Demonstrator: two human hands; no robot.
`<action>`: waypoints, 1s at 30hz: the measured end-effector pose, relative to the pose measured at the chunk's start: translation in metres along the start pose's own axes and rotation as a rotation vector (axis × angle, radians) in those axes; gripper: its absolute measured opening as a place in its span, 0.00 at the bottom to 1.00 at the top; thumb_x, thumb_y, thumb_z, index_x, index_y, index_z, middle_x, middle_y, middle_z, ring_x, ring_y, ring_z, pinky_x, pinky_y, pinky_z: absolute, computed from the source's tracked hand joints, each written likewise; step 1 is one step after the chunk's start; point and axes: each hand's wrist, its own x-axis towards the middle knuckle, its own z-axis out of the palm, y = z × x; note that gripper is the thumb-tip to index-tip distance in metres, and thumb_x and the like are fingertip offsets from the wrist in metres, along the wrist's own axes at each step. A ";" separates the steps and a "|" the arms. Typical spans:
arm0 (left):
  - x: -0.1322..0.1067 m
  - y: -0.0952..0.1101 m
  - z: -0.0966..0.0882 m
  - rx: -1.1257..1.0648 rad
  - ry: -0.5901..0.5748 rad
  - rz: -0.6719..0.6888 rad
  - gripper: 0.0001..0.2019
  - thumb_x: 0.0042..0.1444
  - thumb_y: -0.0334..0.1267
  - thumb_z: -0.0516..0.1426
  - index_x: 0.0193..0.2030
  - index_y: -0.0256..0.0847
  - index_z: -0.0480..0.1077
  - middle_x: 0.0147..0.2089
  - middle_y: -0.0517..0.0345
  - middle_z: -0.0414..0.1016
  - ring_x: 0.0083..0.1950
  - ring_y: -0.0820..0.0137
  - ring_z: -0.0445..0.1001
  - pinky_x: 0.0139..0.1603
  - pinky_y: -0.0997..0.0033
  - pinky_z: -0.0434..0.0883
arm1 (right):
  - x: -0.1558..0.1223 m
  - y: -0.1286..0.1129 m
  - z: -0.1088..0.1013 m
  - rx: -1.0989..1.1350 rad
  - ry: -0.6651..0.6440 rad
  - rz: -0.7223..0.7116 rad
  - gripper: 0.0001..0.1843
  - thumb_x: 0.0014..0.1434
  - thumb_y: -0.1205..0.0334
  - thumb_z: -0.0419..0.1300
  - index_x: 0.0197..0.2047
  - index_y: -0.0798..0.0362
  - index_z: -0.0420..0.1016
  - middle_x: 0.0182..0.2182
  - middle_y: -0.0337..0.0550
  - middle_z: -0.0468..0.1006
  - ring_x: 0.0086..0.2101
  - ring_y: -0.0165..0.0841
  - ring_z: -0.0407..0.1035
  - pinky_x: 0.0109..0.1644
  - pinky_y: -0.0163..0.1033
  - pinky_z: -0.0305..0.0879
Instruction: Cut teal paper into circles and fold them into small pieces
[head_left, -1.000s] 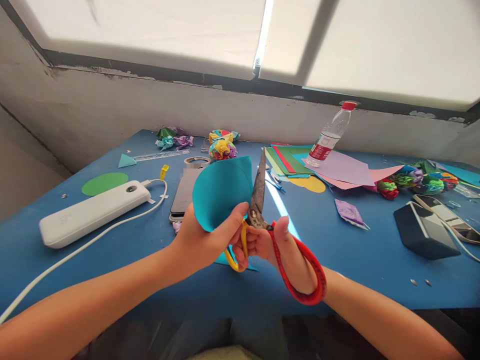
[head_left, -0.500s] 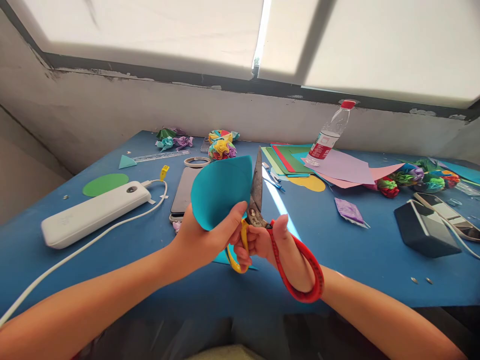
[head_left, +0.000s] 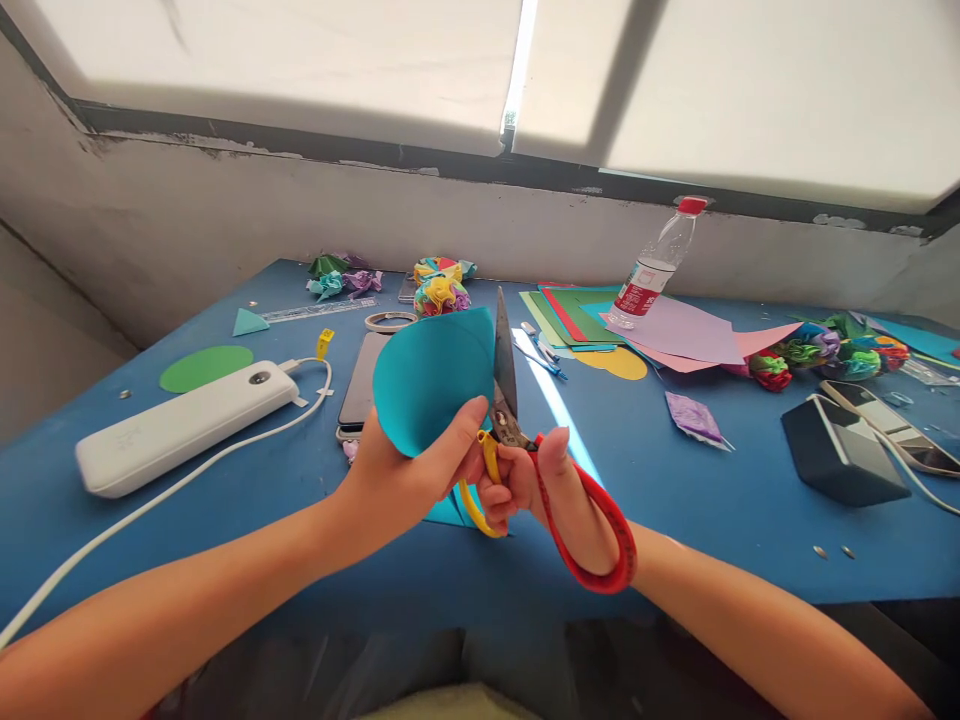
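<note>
My left hand (head_left: 420,460) is closed on a teal sheet of paper (head_left: 435,380), which curls round into a cone shape with its open side towards me. My right hand (head_left: 540,480) is closed round the handles of a pair of scissors (head_left: 506,370), one handle red and one yellow. The blades point up and stand along the right edge of the paper; one lies nearer to me, and the paper hides part of the other. Below my hands, another piece of teal paper (head_left: 444,512) lies on the table.
A white power bank (head_left: 187,425) with a cable lies left, near a green paper circle (head_left: 206,369). Behind my left hand is a phone (head_left: 365,380). A bottle (head_left: 656,270) stands on coloured sheets (head_left: 694,330). Right are paper flowers (head_left: 817,352) and a black box (head_left: 844,450).
The scissors' handles have come slightly closer together, and the blades have shifted a little against the paper's edge. The whole view has moved slightly.
</note>
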 end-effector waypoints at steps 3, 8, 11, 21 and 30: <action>0.001 0.002 -0.001 -0.021 0.008 -0.040 0.21 0.56 0.40 0.54 0.13 0.41 0.58 0.13 0.65 0.60 0.14 0.78 0.59 0.17 0.75 0.61 | 0.001 0.005 -0.002 -0.011 0.024 -0.008 0.40 0.49 0.24 0.29 0.34 0.53 0.59 0.26 0.35 0.51 0.25 0.27 0.48 0.30 0.36 0.51; 0.003 0.003 -0.003 -0.023 -0.031 -0.093 0.24 0.58 0.42 0.53 0.11 0.40 0.57 0.11 0.64 0.59 0.13 0.77 0.59 0.18 0.74 0.61 | 0.002 0.007 0.000 -0.006 0.076 -0.004 0.39 0.51 0.25 0.32 0.34 0.54 0.59 0.24 0.34 0.50 0.23 0.26 0.47 0.28 0.35 0.50; 0.003 0.001 -0.004 -0.020 -0.066 -0.077 0.25 0.59 0.44 0.52 0.11 0.40 0.56 0.11 0.64 0.59 0.14 0.78 0.59 0.19 0.75 0.62 | 0.002 0.007 0.002 -0.022 0.118 0.007 0.39 0.49 0.24 0.34 0.33 0.54 0.59 0.23 0.33 0.50 0.22 0.25 0.46 0.26 0.34 0.49; 0.002 0.002 -0.006 -0.033 -0.101 -0.090 0.25 0.59 0.44 0.50 0.12 0.39 0.55 0.11 0.64 0.57 0.14 0.79 0.57 0.19 0.76 0.61 | 0.000 0.015 -0.002 0.031 0.114 0.013 0.35 0.52 0.26 0.38 0.32 0.53 0.59 0.22 0.32 0.48 0.21 0.23 0.44 0.24 0.31 0.46; 0.003 0.002 -0.001 -0.248 0.061 -0.225 0.15 0.45 0.42 0.61 0.20 0.39 0.59 0.18 0.67 0.59 0.20 0.78 0.61 0.22 0.79 0.66 | -0.001 0.015 -0.003 0.023 0.154 0.029 0.38 0.48 0.24 0.38 0.32 0.54 0.59 0.22 0.32 0.49 0.21 0.23 0.43 0.22 0.30 0.43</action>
